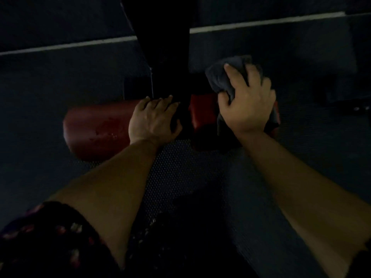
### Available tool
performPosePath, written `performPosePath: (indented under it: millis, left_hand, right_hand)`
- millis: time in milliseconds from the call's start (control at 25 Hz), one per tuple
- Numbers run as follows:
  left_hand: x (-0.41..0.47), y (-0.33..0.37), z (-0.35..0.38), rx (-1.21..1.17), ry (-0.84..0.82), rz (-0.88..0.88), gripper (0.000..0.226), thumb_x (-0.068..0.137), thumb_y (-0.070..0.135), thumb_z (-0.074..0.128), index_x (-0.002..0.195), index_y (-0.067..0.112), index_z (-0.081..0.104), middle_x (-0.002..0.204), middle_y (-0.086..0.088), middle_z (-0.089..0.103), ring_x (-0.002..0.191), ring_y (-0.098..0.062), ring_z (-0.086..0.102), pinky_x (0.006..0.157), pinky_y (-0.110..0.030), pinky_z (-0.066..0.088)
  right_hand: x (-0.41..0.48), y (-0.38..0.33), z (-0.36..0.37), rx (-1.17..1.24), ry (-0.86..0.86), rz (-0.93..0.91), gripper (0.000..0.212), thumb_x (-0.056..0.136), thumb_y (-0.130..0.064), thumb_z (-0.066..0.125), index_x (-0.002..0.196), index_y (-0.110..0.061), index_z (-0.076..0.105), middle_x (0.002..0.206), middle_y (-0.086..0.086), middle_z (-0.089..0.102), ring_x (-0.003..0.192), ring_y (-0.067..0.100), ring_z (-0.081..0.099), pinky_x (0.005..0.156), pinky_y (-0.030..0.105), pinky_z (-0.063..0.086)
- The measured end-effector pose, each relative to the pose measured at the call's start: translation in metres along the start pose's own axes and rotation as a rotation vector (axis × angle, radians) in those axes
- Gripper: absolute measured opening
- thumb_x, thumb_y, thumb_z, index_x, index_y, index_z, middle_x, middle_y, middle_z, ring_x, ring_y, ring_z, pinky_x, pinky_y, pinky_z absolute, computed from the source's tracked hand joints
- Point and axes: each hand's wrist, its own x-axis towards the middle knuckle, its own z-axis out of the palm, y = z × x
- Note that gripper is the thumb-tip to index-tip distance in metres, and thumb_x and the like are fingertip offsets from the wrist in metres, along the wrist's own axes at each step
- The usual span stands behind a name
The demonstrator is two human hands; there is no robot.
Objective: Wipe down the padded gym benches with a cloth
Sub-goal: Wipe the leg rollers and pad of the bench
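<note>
Gripping cloth [218,78] atop red pad [202,112]

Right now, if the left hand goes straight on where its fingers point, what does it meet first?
Probably the black post just ahead; the left hand rests on the left red pad. Depth is unclear.

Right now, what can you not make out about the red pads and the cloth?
Head view:
- Most of the right red pad: under the grey cloth and the right hand.
- Where the pads join: hidden by the black post and the left hand.
- Surface of the left red pad: too dim to judge if clean.
- Top of the black post: cut off by the upper edge.
</note>
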Motion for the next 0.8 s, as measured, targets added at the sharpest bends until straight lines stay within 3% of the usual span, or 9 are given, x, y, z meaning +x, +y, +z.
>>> performPosePath:
  millis: [120, 200, 360, 440, 640, 720, 800]
  left_hand:
    - [0.0, -0.003, 0.004, -0.02, 0.069, -0.002, 0.065, 0.088, 0.054, 0.028, 0.141, 0.024, 0.052, 0.146, -0.002, 0.052, 0.126, -0.026, 0.055, 0.11, -0.044, 0.034]
    - [-0.004, 0.001, 0.005, 0.005, 0.105, -0.021, 0.063, 0.089, 0.054, 0.035, 0.143, 0.024, 0.05, 0.153, -0.003, 0.041, 0.135, -0.029, 0.046, 0.11, -0.047, 0.034]
    - [0.001, 0.0, -0.001, -0.006, 0.06, -0.077, 0.071, 0.092, 0.058, 0.036, 0.155, 0.028, 0.025, 0.165, -0.002, 0.008, 0.149, -0.028, 0.017, 0.119, -0.049, 0.018]
    - [0.002, 0.001, -0.002, 0.005, 0.038, -0.084, 0.073, 0.092, 0.06, 0.033, 0.156, 0.03, 0.016, 0.166, 0.0, 0.001, 0.151, -0.026, 0.011, 0.121, -0.049, 0.01]
    - [0.004, 0.005, -0.007, -0.048, 0.042, -0.136, 0.061, 0.097, 0.043, 0.025, 0.156, 0.033, 0.016, 0.165, 0.002, 0.009, 0.151, -0.022, 0.012, 0.121, -0.051, -0.002]
    - [0.004, 0.01, -0.007, -0.082, 0.058, -0.159, 0.061, 0.096, 0.041, 0.028, 0.156, 0.033, 0.019, 0.164, 0.002, 0.017, 0.15, -0.023, 0.018, 0.122, -0.05, 0.004]
    - [0.006, 0.01, -0.007, -0.114, 0.072, -0.128, 0.06, 0.096, 0.043, 0.032, 0.154, 0.033, 0.025, 0.161, 0.001, 0.026, 0.148, -0.023, 0.025, 0.121, -0.046, 0.012]
  right_hand:
    - [-0.004, -0.006, 0.004, -0.026, 0.07, 0.03, 0.053, 0.077, -0.037, 0.055, 0.129, -0.027, 0.06, 0.131, 0.014, 0.057, 0.097, 0.042, 0.057, 0.073, 0.046, 0.044]
    - [-0.008, -0.004, 0.004, -0.024, 0.087, 0.025, 0.054, 0.077, -0.036, 0.056, 0.131, -0.028, 0.059, 0.132, 0.013, 0.056, 0.1, 0.042, 0.056, 0.074, 0.046, 0.044]
    - [-0.006, -0.002, 0.003, -0.003, 0.104, -0.025, 0.053, 0.08, -0.04, 0.057, 0.131, -0.028, 0.059, 0.134, 0.011, 0.056, 0.102, 0.041, 0.056, 0.074, 0.045, 0.043]
    - [-0.005, 0.001, 0.002, -0.006, 0.078, -0.049, 0.052, 0.082, -0.043, 0.054, 0.132, -0.028, 0.059, 0.134, 0.011, 0.055, 0.1, 0.041, 0.056, 0.073, 0.043, 0.043]
    - [0.024, 0.0, -0.011, -0.047, -0.409, 0.013, 0.059, 0.087, -0.059, 0.05, 0.141, -0.039, 0.041, 0.143, 0.009, 0.043, 0.115, 0.041, 0.049, 0.086, 0.046, 0.044]
    - [0.027, 0.001, -0.017, -0.005, -0.457, 0.043, 0.054, 0.091, -0.053, 0.051, 0.141, -0.037, 0.042, 0.14, 0.011, 0.044, 0.117, 0.04, 0.046, 0.087, 0.044, 0.044]
    - [0.006, 0.01, -0.023, 0.0, -0.362, 0.03, 0.053, 0.091, -0.045, 0.053, 0.142, -0.034, 0.042, 0.14, 0.013, 0.042, 0.116, 0.039, 0.046, 0.087, 0.044, 0.045]
